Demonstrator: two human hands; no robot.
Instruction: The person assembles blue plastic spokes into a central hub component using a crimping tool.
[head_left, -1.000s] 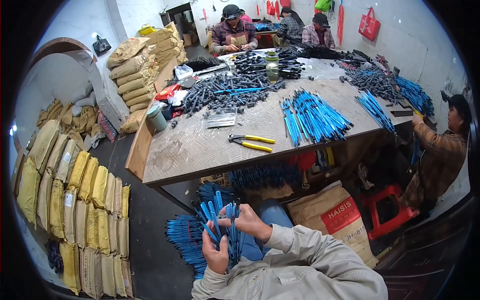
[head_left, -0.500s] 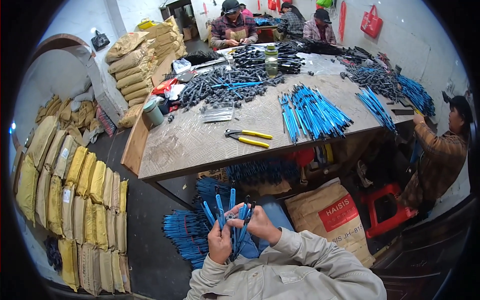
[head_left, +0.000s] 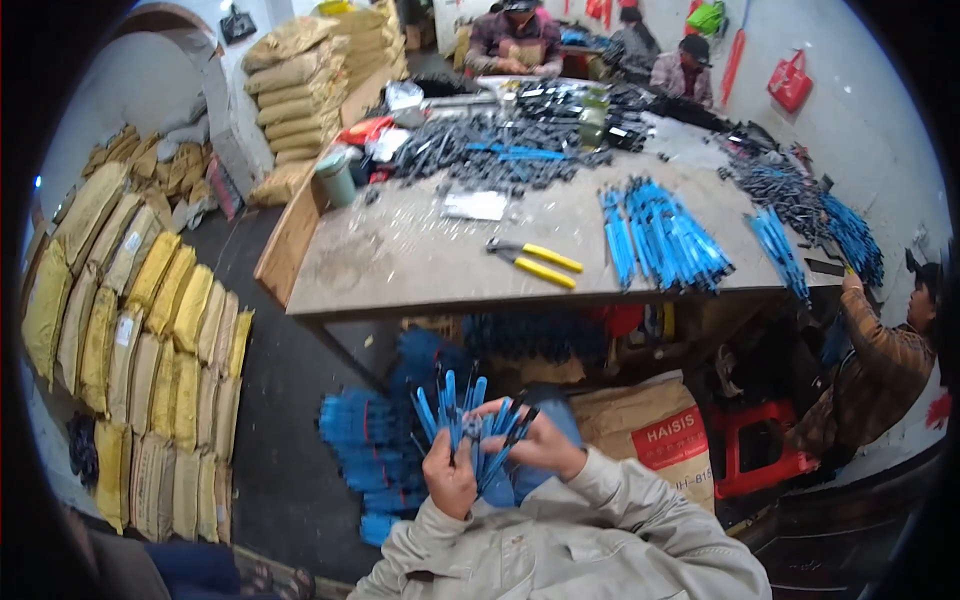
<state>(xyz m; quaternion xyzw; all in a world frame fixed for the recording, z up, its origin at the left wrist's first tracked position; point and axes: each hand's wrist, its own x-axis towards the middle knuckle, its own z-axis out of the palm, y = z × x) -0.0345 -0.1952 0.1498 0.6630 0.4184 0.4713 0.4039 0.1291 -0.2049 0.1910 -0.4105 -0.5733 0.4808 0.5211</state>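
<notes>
Both hands are together above my lap, in front of the table's near edge. My left hand [head_left: 450,475] is closed round the lower part of a loose fan of slim blue plastic sticks [head_left: 452,388] with black tips. Against the front of this fan sits a small grey piece [head_left: 472,426], pinched by the fingertips. My right hand [head_left: 540,442] reaches in from the right, its fingers closed round more of the blue sticks; some dark ends poke out past its knuckles. Blur hides how the grey piece meets the sticks.
Yellow-handled pliers [head_left: 550,255] and a pile of blue sticks [head_left: 665,240] lie on the table [head_left: 400,265]; grey parts [head_left: 470,150] heap behind. Bundled blue sticks [head_left: 365,440] lie left of my lap. A paper sack [head_left: 590,410] and red stool [head_left: 725,450] stand right. Someone's leg [head_left: 190,570] shows lower left.
My view has swung, so the table and its things sit further right. Someone's leg and foot have come in at the lower left. Both hands stay together on the blue sticks.
</notes>
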